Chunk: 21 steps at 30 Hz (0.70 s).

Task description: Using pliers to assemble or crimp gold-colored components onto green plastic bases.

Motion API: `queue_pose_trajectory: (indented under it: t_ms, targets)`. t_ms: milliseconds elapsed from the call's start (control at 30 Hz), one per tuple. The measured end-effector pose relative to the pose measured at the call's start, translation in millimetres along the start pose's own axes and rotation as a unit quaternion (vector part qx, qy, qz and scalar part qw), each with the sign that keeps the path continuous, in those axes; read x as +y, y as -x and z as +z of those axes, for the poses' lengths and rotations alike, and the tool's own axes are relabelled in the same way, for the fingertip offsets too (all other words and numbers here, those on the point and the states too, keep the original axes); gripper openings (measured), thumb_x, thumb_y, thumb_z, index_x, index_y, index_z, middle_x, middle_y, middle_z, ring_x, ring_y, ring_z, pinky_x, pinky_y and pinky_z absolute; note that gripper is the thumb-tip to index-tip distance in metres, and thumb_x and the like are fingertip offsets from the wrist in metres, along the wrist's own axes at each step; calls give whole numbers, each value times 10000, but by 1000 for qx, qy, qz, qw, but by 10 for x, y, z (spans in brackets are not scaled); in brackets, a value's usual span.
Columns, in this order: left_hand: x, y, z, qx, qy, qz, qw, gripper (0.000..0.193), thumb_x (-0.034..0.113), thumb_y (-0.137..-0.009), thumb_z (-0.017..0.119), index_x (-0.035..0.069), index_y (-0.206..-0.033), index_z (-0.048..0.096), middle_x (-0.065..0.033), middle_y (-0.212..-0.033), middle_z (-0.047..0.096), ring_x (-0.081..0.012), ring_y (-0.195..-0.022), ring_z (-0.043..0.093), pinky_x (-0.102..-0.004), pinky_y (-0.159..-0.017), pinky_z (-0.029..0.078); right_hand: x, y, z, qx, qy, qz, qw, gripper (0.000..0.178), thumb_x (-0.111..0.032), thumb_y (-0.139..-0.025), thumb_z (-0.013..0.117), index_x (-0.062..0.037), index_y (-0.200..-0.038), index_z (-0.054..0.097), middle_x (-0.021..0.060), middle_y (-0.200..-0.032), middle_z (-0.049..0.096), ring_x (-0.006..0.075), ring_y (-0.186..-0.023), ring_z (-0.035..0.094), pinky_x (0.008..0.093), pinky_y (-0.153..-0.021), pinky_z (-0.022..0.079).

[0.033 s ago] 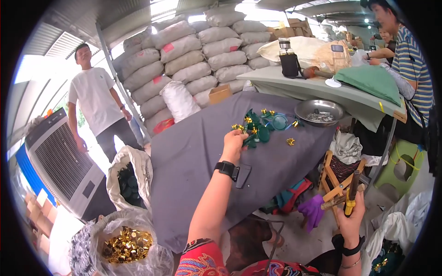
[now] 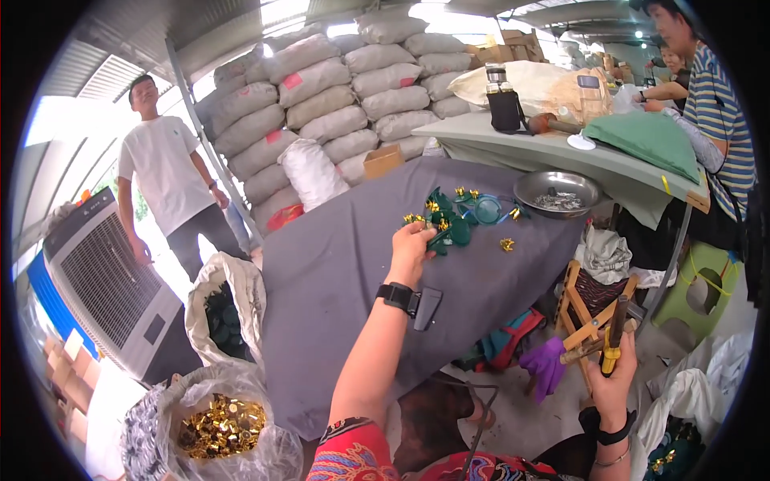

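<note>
My left hand (image 2: 411,250) reaches to the near left edge of a small pile of green disc-shaped pieces (image 2: 459,231) on the cloth-covered table. Its fingers are pinched together against the pile, and what lies between them is hidden. Gold clip-like pieces (image 2: 507,244) are scattered among and beside the green ones. Low on the right, off the table, my right hand (image 2: 613,377) is closed around a hand tool with a yellow and black handle (image 2: 612,351). The tool points upward, and its exact kind is unclear.
The grey cloth-covered table (image 2: 337,256) has a metal bowl (image 2: 529,189) of small silvery parts at its far right. Open sacks of green pieces (image 2: 220,321) and gold pieces (image 2: 224,425) stand left. A wooden folding stool (image 2: 571,301) is near my right hand. A person (image 2: 172,160) stands left; others work right.
My left hand has shifted very slightly right and toward me at the pile's edge. My right hand keeps its hold on the tool.
</note>
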State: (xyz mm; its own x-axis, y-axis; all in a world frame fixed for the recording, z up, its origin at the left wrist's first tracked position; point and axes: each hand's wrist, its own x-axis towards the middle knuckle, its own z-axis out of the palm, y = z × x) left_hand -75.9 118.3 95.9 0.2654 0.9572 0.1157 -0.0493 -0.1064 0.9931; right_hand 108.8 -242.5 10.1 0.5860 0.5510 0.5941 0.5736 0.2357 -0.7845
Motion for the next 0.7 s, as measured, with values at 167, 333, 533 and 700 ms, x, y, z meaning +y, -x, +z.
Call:
queue_pose_trajectory:
  t_ms: [167,333,533,700]
  targets:
    - [-199,604,602,-88,114,98,985,304,13,-819,666,-2,-1119,618,-27,-965,636,-116,-850,587,-268,-746,489,261,-136,88,39,104,-23,994,571,-85,-693,677,38,-1224,506,179,-1154,552,324,-1089,549,379,-955,422]
    - [-1246,1075,1230,-133,12,170,976,333,-4,-824,658,-24,-1147,578,-86,-1039,657,-150,-929,619,-288,-842,490,214,-400,104,37,83,-31,995,471,-4,-678,628,-14,-1143,555,112,-1037,560,251,-989,547,328,-891,420]
    - [-2249,1277,1691,-178,-124,187,958,410,32,-737,733,77,-1131,633,-155,-1004,666,-283,-929,653,-350,-845,506,432,-538,125,-7,137,-52,989,425,7,-702,610,-19,-1124,564,108,-979,519,254,-959,530,331,-880,419]
    - [-2343,1399,1842,-193,-162,259,932,414,14,-701,731,56,-1100,630,-185,-1065,647,-348,-1008,613,-400,-868,492,675,-590,257,-65,203,-105,971,475,-11,-647,593,8,-1113,503,196,-974,465,377,-940,484,391,-826,436]
